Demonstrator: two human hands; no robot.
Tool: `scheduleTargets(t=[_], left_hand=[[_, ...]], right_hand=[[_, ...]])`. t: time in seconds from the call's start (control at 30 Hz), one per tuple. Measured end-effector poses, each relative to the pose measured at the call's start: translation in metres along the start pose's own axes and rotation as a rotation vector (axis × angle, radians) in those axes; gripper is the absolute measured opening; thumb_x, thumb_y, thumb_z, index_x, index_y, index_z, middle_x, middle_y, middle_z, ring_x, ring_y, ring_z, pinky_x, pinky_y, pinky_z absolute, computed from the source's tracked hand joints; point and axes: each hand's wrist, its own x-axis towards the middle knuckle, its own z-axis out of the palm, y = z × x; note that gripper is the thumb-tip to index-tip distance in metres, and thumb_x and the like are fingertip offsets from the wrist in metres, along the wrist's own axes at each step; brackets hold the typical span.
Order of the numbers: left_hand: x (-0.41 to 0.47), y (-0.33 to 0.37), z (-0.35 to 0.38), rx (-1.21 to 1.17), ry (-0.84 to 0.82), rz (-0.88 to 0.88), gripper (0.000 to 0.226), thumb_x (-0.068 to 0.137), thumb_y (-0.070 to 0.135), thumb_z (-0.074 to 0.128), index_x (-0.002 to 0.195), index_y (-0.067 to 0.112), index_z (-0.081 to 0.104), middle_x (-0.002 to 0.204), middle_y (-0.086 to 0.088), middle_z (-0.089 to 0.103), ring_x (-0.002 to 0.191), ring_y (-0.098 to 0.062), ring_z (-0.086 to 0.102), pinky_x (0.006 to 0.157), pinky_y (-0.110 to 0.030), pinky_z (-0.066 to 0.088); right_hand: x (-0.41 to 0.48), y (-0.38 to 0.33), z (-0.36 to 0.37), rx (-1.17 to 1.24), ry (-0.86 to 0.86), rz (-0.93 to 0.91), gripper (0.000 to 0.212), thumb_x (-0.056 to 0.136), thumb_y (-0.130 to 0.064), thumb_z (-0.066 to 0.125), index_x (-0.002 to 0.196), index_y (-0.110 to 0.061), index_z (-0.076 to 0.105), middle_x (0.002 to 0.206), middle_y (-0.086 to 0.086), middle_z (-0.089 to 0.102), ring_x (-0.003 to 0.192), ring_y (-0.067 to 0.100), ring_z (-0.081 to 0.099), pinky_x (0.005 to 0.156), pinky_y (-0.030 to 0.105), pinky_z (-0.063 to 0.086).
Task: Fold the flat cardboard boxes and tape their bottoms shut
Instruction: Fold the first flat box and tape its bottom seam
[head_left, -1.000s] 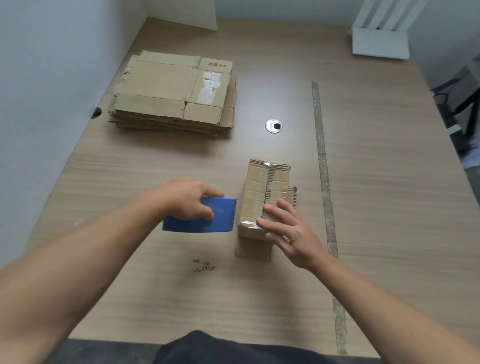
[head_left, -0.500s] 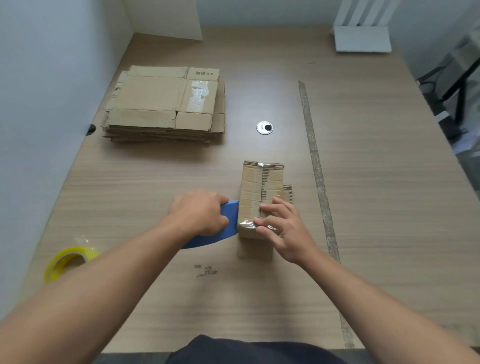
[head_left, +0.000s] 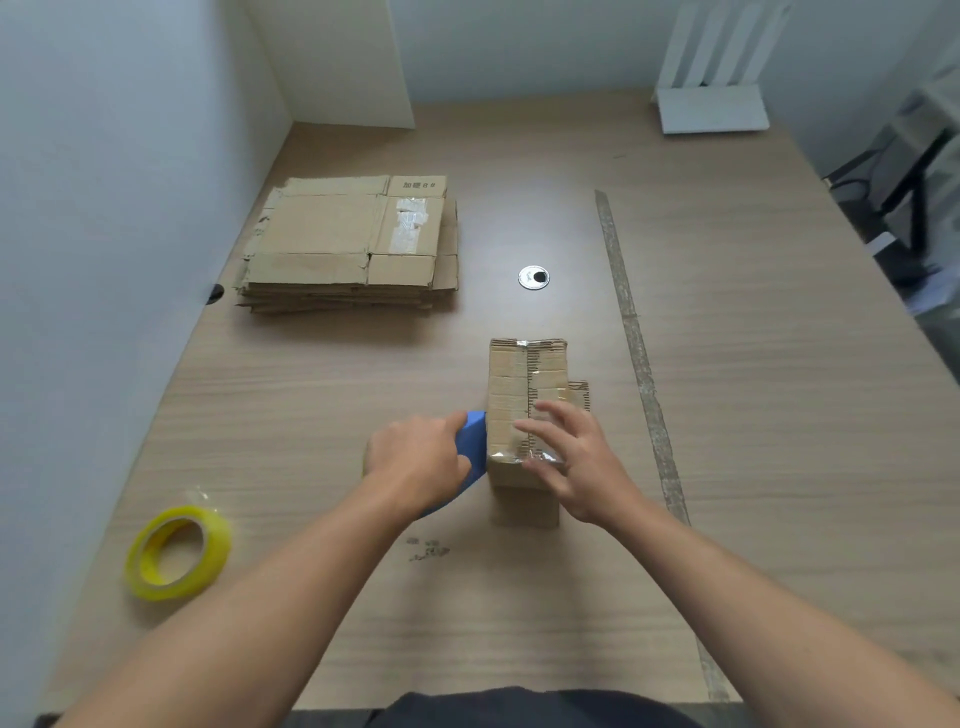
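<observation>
A small folded cardboard box (head_left: 511, 384) stands on the desk in the middle, bottom flaps up, with clear tape along its seam. My left hand (head_left: 415, 460) grips a flat blue scraper (head_left: 471, 447) and holds its edge against the box's left side. My right hand (head_left: 574, 460) rests with spread fingers on the near end of the box top, over the loose tape end. A stack of flat cardboard boxes (head_left: 348, 244) lies at the far left. A yellow tape roll (head_left: 176, 553) sits at the near left.
A round cable grommet (head_left: 533, 277) is set in the wooden desk (head_left: 779, 415) behind the box. A strip of old tape residue (head_left: 641, 364) runs down the desk to the right. A white stand (head_left: 709, 109) is at the far right; walls close the left side.
My left hand moved the blue scraper right until it met the box's left side. My right hand's fingers stayed on the box top. The view tilted, bringing the yellow tape roll into sight.
</observation>
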Motion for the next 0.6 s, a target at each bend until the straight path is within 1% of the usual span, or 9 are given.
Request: scheduleTargets(t=[0.03,0.1,0.13,0.2,0.27,0.3,0.47,0.53,0.6], left_hand=[[-0.002,-0.006,0.002,-0.032,0.007,-0.013,0.049,0.082,0.034,0.048,0.129,0.045,0.046,0.092,0.003,0.063,0.079,-0.027,0.052,0.057,-0.030,0.036],[-0.005,-0.017,0.005,-0.091,0.034,-0.036,0.055,0.082,0.039,0.047,0.135,0.052,0.039,0.092,0.005,0.064,0.081,-0.025,0.056,0.056,-0.029,0.039],[-0.006,-0.021,0.005,-0.113,0.051,-0.045,0.058,0.082,0.042,0.047,0.137,0.054,0.036,0.093,0.006,0.064,0.082,-0.024,0.058,0.056,-0.029,0.040],[-0.007,-0.026,0.005,-0.147,0.081,-0.061,0.059,0.083,0.045,0.046,0.140,0.054,0.032,0.093,0.006,0.065,0.083,-0.023,0.059,0.058,-0.029,0.044],[-0.007,-0.029,0.003,-0.174,0.108,-0.073,0.059,0.084,0.047,0.046,0.141,0.055,0.032,0.092,0.008,0.063,0.083,-0.022,0.059,0.059,-0.029,0.046],[-0.008,-0.031,0.001,-0.189,0.118,-0.082,0.059,0.085,0.048,0.047,0.142,0.055,0.031,0.091,0.010,0.061,0.082,-0.021,0.058,0.059,-0.029,0.044],[-0.008,-0.040,-0.009,-0.232,0.174,-0.102,0.062,0.087,0.052,0.048,0.145,0.056,0.028,0.087,0.012,0.056,0.079,-0.019,0.054,0.056,-0.028,0.037],[-0.008,-0.042,-0.012,-0.216,0.189,-0.102,0.061,0.087,0.053,0.048,0.145,0.057,0.027,0.087,0.011,0.057,0.079,-0.020,0.054,0.057,-0.029,0.037],[-0.010,-0.045,-0.015,-0.197,0.201,-0.098,0.061,0.088,0.054,0.048,0.145,0.058,0.026,0.087,0.009,0.057,0.079,-0.020,0.055,0.058,-0.030,0.038]], right_hand=[[-0.002,0.001,-0.002,0.020,0.007,0.029,0.053,0.088,-0.022,0.074,0.137,-0.032,0.056,0.158,0.003,0.028,0.144,0.027,0.022,0.119,0.041,0.024],[-0.006,-0.001,-0.002,0.086,0.064,0.153,0.077,0.086,-0.027,0.075,0.146,-0.047,0.033,0.165,-0.004,0.000,0.150,0.020,0.005,0.119,0.035,0.014],[-0.007,-0.003,-0.001,0.135,0.107,0.249,0.085,0.084,-0.030,0.077,0.148,-0.050,0.026,0.164,-0.006,-0.002,0.150,0.017,0.004,0.118,0.034,0.013],[-0.008,-0.005,-0.001,0.296,0.170,0.452,0.089,0.081,-0.034,0.080,0.152,-0.041,0.028,0.161,-0.002,0.021,0.146,0.016,0.023,0.120,0.036,0.022],[-0.011,-0.005,-0.001,0.491,0.182,0.564,0.076,0.082,-0.032,0.079,0.149,-0.032,0.042,0.144,-0.005,0.052,0.131,0.014,0.050,0.113,0.040,0.039],[-0.013,-0.004,0.000,0.547,0.180,0.596,0.071,0.084,-0.031,0.078,0.147,-0.032,0.046,0.139,-0.007,0.058,0.126,0.012,0.054,0.111,0.039,0.042],[-0.009,-0.003,-0.003,0.803,0.156,0.732,0.053,0.097,-0.016,0.062,0.147,-0.028,0.047,0.142,-0.006,0.057,0.130,0.012,0.052,0.115,0.039,0.037],[-0.007,-0.001,-0.007,0.771,0.091,0.705,0.047,0.099,-0.014,0.058,0.145,-0.026,0.051,0.140,-0.005,0.059,0.127,0.011,0.055,0.113,0.037,0.039],[-0.007,0.002,-0.014,0.712,0.046,0.657,0.044,0.099,-0.014,0.058,0.141,-0.026,0.055,0.134,-0.008,0.063,0.113,0.000,0.059,0.101,0.026,0.046]])
